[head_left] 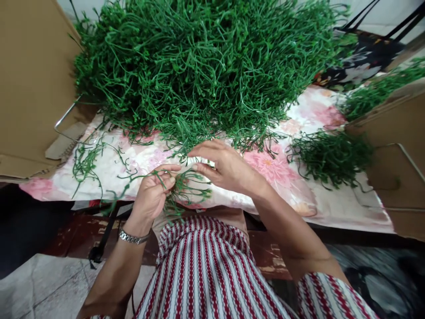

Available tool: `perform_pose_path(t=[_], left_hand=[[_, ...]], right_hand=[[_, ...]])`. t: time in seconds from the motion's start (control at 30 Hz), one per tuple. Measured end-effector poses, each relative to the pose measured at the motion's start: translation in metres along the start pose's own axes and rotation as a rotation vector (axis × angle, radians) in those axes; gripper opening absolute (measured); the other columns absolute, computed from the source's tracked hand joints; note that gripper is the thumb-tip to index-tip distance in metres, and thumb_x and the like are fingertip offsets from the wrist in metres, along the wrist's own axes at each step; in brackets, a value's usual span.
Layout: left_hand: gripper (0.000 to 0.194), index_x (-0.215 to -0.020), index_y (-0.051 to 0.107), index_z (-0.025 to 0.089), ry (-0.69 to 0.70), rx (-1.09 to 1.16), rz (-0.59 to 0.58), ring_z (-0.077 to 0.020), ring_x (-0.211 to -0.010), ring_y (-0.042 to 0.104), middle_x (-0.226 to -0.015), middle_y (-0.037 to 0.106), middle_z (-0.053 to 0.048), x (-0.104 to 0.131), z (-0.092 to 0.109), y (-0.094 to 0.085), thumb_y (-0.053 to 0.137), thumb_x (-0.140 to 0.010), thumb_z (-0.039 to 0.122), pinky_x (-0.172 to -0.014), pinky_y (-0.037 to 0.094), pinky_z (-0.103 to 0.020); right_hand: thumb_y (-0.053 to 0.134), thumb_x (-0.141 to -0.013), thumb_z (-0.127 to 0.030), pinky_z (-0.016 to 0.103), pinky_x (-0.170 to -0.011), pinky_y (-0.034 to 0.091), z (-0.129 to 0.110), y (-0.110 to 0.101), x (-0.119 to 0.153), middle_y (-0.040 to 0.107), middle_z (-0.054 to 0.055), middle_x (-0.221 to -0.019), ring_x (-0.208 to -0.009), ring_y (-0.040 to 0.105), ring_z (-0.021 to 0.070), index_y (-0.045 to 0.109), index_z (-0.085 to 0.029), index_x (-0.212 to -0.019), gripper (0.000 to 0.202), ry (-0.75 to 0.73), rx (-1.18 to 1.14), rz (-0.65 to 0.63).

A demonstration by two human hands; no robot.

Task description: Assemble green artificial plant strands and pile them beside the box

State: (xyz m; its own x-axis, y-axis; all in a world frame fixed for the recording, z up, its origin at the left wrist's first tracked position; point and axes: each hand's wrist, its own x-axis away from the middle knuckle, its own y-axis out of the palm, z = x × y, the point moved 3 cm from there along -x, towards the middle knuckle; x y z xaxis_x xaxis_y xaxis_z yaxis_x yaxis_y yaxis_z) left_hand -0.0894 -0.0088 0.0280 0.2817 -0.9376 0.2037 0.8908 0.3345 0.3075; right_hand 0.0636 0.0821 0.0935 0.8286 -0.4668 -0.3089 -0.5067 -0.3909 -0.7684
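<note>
A large heap of green plastic-looking stems [199, 66] covers the back of a floral cloth [272, 166]. My left hand [154, 190], with a metal watch band at the wrist, pinches a small bunch of green stems [192, 190] between thumb and fingers in front of the heap. My right hand [226, 166] is just to the right, above the bunch, its thumb and fingers apart at the near edge of the heap. No object shows between its fingers. A few loose stems [86, 166] lie on the cloth at the left.
Cardboard boxes stand at the left [33, 79] and right [398, 133], each with a bent metal wire beside it. A smaller pile of stems [335, 157] sits near the right box. A black floral bag [361, 57] is at the back right.
</note>
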Motion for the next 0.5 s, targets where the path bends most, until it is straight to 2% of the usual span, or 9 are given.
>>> perform_pose_path(t=[0.07, 0.13, 0.23, 0.33, 0.4, 0.5], left_hand=[[0.022, -0.087, 0.066, 0.014, 0.015, -0.026, 0.0, -0.0075, -0.057, 0.052, -0.064, 0.058, 0.001, 0.004, -0.002, 0.001, 0.07, -0.065, 0.018, -0.052, 0.04, -0.017], [0.02, -0.087, 0.065, 0.016, 0.071, -0.06, -0.008, -0.0096, -0.063, 0.056, -0.068, 0.062, 0.0, 0.008, -0.003, 0.005, 0.069, -0.068, 0.017, -0.06, 0.045, -0.019], [0.017, -0.09, 0.065, 0.018, 0.183, -0.189, -0.023, -0.0129, -0.073, 0.06, -0.082, 0.067, -0.003, 0.013, -0.003, 0.012, 0.065, -0.072, 0.018, -0.068, 0.048, -0.023], [0.017, -0.091, 0.065, 0.017, 0.329, -0.404, -0.061, -0.0177, -0.09, 0.061, -0.099, 0.065, -0.008, 0.017, 0.002, 0.016, 0.06, -0.075, 0.017, -0.077, 0.048, -0.027], [0.018, -0.093, 0.064, 0.018, 0.411, -0.539, -0.106, -0.0201, -0.1, 0.058, -0.106, 0.062, -0.009, 0.02, 0.004, 0.018, 0.056, -0.077, 0.016, -0.082, 0.047, -0.03], [0.02, -0.096, 0.061, 0.019, 0.497, -0.671, -0.136, -0.0206, -0.103, 0.056, -0.109, 0.06, -0.009, 0.023, 0.003, 0.019, 0.053, -0.079, 0.013, -0.086, 0.046, -0.033]], right_hand=[[0.051, -0.089, -0.023, 0.034, -0.088, 0.039, 0.005, 0.01, 0.006, 0.064, 0.009, -0.102, -0.096, 0.057, 0.0192, 0.062, -0.016, -0.106, 0.022, 0.0, -0.022, -0.049], [0.051, -0.088, -0.021, 0.029, -0.078, 0.043, 0.008, 0.019, 0.013, 0.065, 0.006, -0.091, -0.085, 0.058, 0.0159, 0.064, -0.015, -0.1, 0.018, 0.043, -0.103, -0.111], [0.052, -0.086, -0.016, 0.024, -0.069, 0.043, 0.01, 0.024, 0.024, 0.064, 0.003, -0.082, -0.074, 0.058, 0.0121, 0.065, -0.016, -0.096, 0.016, 0.096, -0.232, -0.095], [0.054, -0.085, -0.015, 0.025, -0.073, 0.043, 0.013, 0.023, 0.033, 0.064, 0.003, -0.084, -0.079, 0.058, 0.012, 0.066, -0.018, -0.099, 0.018, 0.096, -0.352, -0.022], [0.054, -0.086, -0.017, 0.025, -0.076, 0.045, 0.017, 0.023, 0.037, 0.065, 0.004, -0.087, -0.082, 0.059, 0.0122, 0.066, -0.018, -0.101, 0.019, 0.143, -0.467, -0.026], [0.05, -0.09, -0.026, 0.025, -0.076, 0.047, 0.023, 0.026, 0.041, 0.065, 0.005, -0.094, -0.085, 0.061, 0.0124, 0.063, -0.016, -0.106, 0.023, 0.244, -0.689, -0.041]])
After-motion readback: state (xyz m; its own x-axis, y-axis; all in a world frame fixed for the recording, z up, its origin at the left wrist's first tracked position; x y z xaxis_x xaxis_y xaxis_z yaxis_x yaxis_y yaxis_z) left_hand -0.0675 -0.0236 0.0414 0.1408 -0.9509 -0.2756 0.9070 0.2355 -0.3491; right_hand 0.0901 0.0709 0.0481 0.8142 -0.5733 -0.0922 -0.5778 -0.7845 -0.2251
